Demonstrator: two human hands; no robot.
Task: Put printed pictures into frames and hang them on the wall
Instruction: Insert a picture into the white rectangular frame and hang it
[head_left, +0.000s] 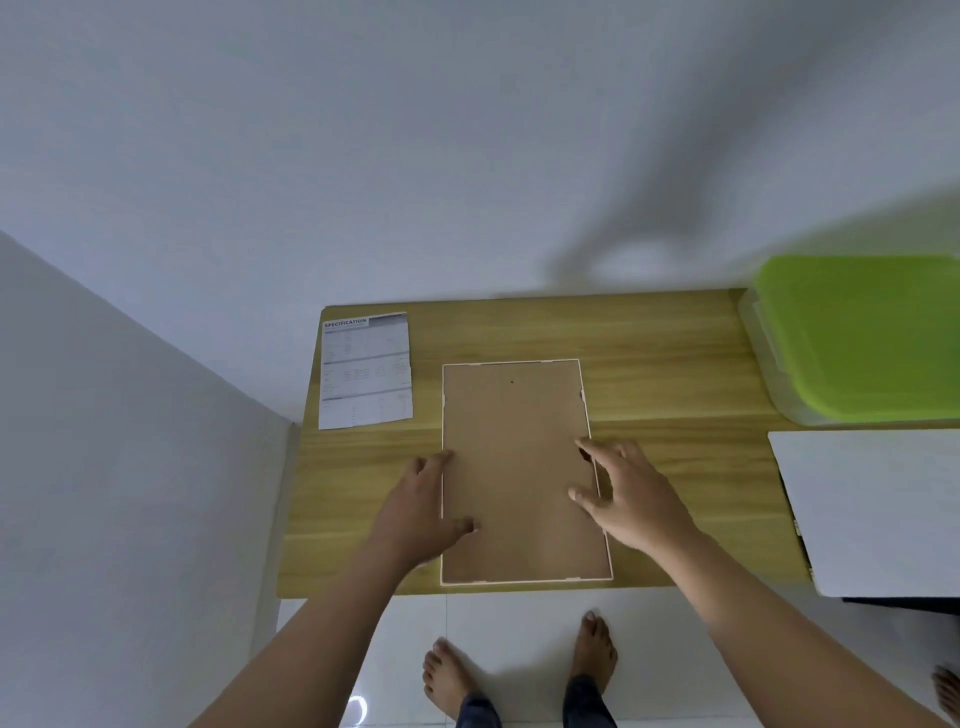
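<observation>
The pale grey wall (363, 130) takes up most of the view. It meets a second wall (104, 467) in a corner on the left, and a broad soft shadow falls across it above the table. Below is a glossy white tiled floor (519, 618).

A wooden table (675, 364) with a light grain is pushed into that corner, its far edge against the wall. At its far right sits a clear plastic box with a green lid (862, 332), and nearer on the right a plain white board (878, 509) hangs over the front edge.

The picture frame (514, 415) lies face down in the middle of the table. Its brown backing is up, its thin white rim shows all round, and its near end is almost at the table's front edge. A printed sheet (366, 371) headed "SPECIFICATION" lies flat at the far left corner, apart from the frame.

The person's left hand (421, 504) is loose and unclenched at the frame's left edge, with the thumb on the backing. The right hand (628, 499) is spread wide over the right edge with straight fingers and grips nothing. I can't tell whether its tips press down.

Two bare feet (595, 649) stand on the tiles below.
</observation>
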